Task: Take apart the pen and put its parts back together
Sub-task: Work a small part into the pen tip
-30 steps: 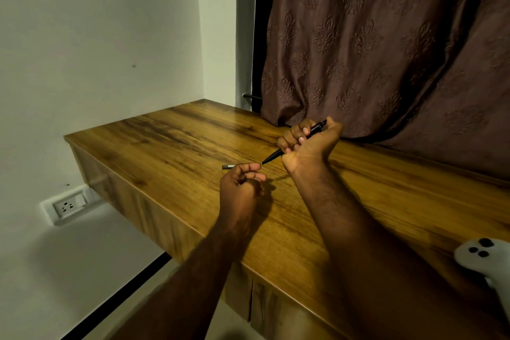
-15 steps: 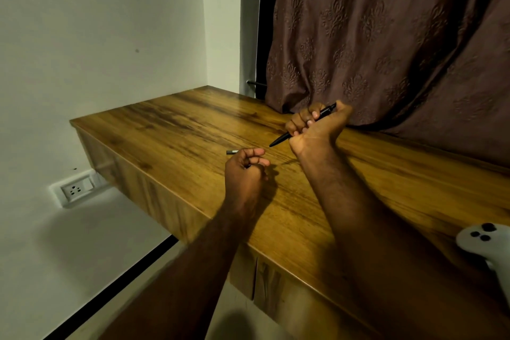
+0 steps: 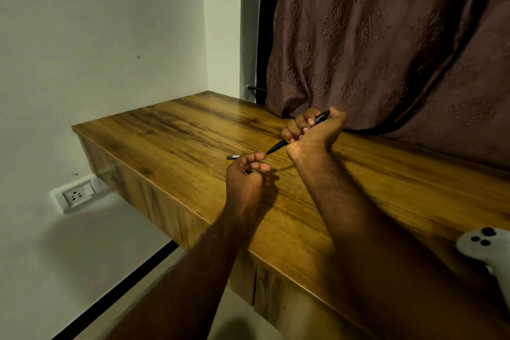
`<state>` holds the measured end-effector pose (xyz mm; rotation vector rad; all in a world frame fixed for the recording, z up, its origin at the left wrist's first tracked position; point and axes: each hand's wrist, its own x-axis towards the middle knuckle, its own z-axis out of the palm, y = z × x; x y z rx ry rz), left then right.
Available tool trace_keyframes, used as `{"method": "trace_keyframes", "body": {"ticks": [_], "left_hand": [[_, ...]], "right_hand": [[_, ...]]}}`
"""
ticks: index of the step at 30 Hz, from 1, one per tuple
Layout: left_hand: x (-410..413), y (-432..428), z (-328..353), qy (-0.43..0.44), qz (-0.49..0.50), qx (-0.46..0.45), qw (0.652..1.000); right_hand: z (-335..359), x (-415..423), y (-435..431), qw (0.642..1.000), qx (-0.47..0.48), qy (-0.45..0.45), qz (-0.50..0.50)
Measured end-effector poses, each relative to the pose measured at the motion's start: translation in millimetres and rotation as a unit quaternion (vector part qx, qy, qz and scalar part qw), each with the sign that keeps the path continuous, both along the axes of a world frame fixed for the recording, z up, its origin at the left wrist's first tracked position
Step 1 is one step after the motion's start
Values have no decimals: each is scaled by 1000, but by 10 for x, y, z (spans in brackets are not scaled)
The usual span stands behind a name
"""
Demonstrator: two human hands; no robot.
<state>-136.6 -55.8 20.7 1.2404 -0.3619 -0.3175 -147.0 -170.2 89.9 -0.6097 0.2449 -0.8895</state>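
Note:
My right hand [image 3: 314, 132] is closed in a fist around a black pen body [image 3: 278, 145], which slants down to the left with its pointed tip free. My left hand [image 3: 245, 174] is curled just below and left of that tip, with its fingertips pinched together. A short grey pen part [image 3: 233, 157] sticks out to the left from behind the left hand's fingers, just above the wooden table [image 3: 171, 130]. Whether the left hand grips that part or it lies on the table, I cannot tell.
A brown patterned curtain [image 3: 386, 36] hangs behind the table. A white game controller [image 3: 480, 246] lies at the table's right edge. A wall socket [image 3: 76, 196] sits low on the left wall, below the table's left end.
Both hands hold nearly the same pose. The pen tip in the right hand has come a little closer to the left hand's fingertips. The camera has shifted slightly.

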Motion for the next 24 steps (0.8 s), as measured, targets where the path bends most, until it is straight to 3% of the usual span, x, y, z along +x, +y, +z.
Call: {"method": "trace_keyframes", "body": {"ticks": [24], "left_hand": [[-4, 11, 14, 9, -9, 17, 1000]], "right_hand": [[-6, 0, -26, 1000, -2, -1, 1]]}}
